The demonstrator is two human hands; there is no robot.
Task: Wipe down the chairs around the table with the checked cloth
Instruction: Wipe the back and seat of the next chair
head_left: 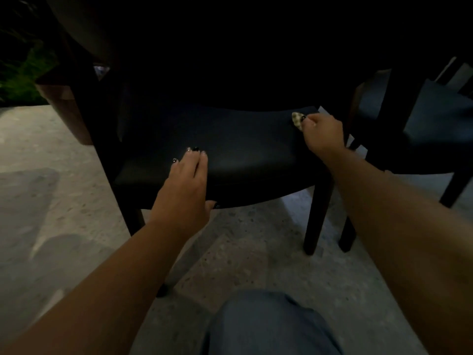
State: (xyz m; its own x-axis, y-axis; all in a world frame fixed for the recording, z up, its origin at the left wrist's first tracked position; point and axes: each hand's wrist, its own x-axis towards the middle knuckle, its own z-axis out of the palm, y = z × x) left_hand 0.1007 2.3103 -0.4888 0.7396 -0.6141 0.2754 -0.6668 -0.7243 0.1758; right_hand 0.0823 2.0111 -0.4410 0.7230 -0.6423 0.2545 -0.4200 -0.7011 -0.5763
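Right hand grips checked cloth at the chair seat's far right corner; left hand rests flat, fingers straight, near the front edge.

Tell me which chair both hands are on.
The near, centre chair: left hand flat on it, right hand pressing the checked cloth. The right-side chair is untouched.

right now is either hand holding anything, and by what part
The right hand grips the bunched checked cloth; only one end shows past the fingers. The left hand holds nothing, resting flat on the chair seat.
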